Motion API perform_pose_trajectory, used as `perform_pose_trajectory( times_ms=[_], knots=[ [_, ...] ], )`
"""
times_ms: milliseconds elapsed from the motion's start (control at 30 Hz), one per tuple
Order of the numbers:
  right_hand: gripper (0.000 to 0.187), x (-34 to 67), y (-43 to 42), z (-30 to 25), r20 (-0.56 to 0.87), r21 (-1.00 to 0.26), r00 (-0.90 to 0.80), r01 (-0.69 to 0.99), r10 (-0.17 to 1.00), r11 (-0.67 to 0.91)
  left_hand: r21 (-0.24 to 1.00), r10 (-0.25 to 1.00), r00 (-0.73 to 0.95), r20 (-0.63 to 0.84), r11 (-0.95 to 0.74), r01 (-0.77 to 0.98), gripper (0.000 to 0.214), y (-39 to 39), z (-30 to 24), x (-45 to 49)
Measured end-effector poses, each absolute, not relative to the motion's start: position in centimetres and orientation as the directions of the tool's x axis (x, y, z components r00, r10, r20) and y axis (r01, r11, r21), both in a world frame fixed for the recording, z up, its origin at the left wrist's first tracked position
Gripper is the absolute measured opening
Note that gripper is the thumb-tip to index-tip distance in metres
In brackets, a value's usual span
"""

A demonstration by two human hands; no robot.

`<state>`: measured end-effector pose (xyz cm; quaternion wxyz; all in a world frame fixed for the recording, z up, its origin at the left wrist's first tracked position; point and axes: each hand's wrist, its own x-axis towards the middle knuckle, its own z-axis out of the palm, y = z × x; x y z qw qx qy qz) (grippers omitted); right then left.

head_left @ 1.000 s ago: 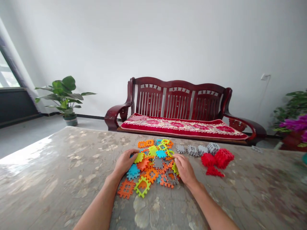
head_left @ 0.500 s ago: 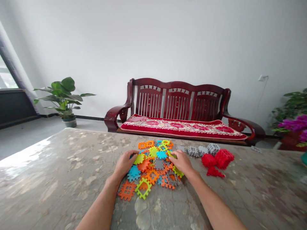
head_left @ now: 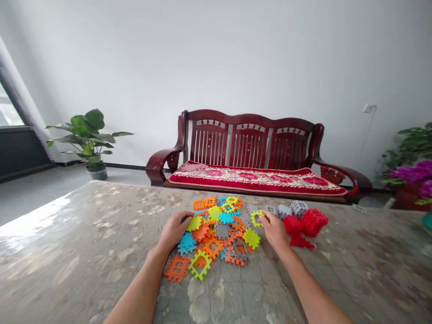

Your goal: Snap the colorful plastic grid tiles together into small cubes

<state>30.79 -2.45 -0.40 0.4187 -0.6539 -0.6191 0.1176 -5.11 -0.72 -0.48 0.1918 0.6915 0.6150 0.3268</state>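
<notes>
A loose pile of notched interlocking puzzle tiles in orange, blue, grey and yellow-green lies before me. At its left edge, my left hand point(head_left: 176, 228) has its thumb and fingers closed at the rim of a solid yellow-green tile point(head_left: 195, 223). To the right of the pile, my right hand point(head_left: 275, 230) pinches a yellow-green frame tile point(head_left: 257, 218) with an open middle. Nearest me lie an orange window tile point(head_left: 177, 267) and another yellow-green frame tile point(head_left: 200, 265). A solid yellow-green tile point(head_left: 251, 238) rests at the pile's right side.
Beyond my right hand sit grey joined pieces point(head_left: 299, 208) and red joined pieces point(head_left: 314, 222). The table point(head_left: 111, 252) has a patterned cover. Behind it stands a dark red wooden bench point(head_left: 249, 139) with a red floral cushion point(head_left: 251, 176). A potted plant point(head_left: 94, 139) stands at left.
My right hand has moved right, off the pile, bringing the yellow-green frame tile with it. The solid yellow-green tile under that hand is now uncovered. My left hand has stayed nearly in place.
</notes>
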Motion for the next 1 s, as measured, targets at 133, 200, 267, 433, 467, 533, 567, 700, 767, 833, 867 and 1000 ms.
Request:
perform_pose_trajectory(
  times_ms=[133, 200, 267, 433, 467, 533, 567, 700, 767, 833, 867, 1000],
  knots=[
    [0.039, 33.1, -3.4, -0.9, 0.404, -0.603, 0.173, 0.789, 0.898, 0.120, 0.645, 0.975, 0.031, 0.218, -0.168, 0.745, 0.035, -0.7, -0.5, -5.2],
    [0.038, 33.5, -3.8, -0.9, 0.505, -0.500, 0.145, 0.853, 0.851, 0.151, 0.636, 0.973, 0.038, 0.226, -0.177, 0.751, 0.035, -0.5, -0.7, -5.3],
    [0.038, 33.5, -4.2, -0.6, 0.564, -0.418, 0.133, 0.897, 0.815, 0.143, 0.632, 0.972, 0.040, 0.231, -0.181, 0.753, 0.035, -0.4, -0.8, -5.4],
    [0.030, 31.9, -5.5, -0.4, 0.521, -0.285, 0.106, 0.957, 0.847, 0.055, 0.628, 0.973, 0.044, 0.229, -0.182, 0.757, 0.036, -0.5, -0.6, -5.3],
    [0.028, 31.5, -5.7, -0.4, 0.507, -0.259, 0.103, 0.965, 0.856, 0.037, 0.629, 0.973, 0.040, 0.228, -0.179, 0.756, 0.036, -0.6, -0.5, -5.2],
    [0.023, 30.8, -6.1, -0.6, 0.483, -0.223, 0.102, 0.975, 0.870, 0.010, 0.634, 0.974, 0.035, 0.225, -0.174, 0.754, 0.036, -0.7, -0.4, -5.1],
    [0.021, 30.6, -6.2, -0.6, 0.475, -0.217, 0.102, 0.976, 0.874, 0.003, 0.636, 0.974, 0.034, 0.224, -0.173, 0.752, 0.035, -0.7, -0.4, -5.1],
    [0.015, 30.6, -6.4, -1.0, 0.473, -0.253, 0.095, 0.967, 0.876, 0.032, 0.638, 0.975, 0.032, 0.218, -0.167, 0.752, 0.035, -0.5, -0.6, -5.3],
    [0.017, 30.9, -6.5, -1.1, 0.475, -0.270, 0.090, 0.962, 0.875, 0.048, 0.638, 0.976, 0.032, 0.218, -0.167, 0.752, 0.035, -0.4, -0.7, -5.3],
    [0.017, 31.2, -6.7, -1.2, 0.468, -0.272, 0.083, 0.961, 0.880, 0.055, 0.635, 0.976, 0.029, 0.217, -0.164, 0.755, 0.036, -0.5, -0.6, -5.3],
    [0.016, 31.3, -6.8, -1.2, 0.461, -0.272, 0.080, 0.961, 0.884, 0.055, 0.632, 0.976, 0.028, 0.215, -0.161, 0.758, 0.036, -0.5, -0.5, -5.3],
    [0.014, 31.4, -7.0, -1.1, 0.451, -0.273, 0.095, 0.961, 0.887, 0.035, 0.632, 0.979, 0.026, 0.202, -0.150, 0.760, 0.036, -0.7, -0.3, -5.2]
  ],
)
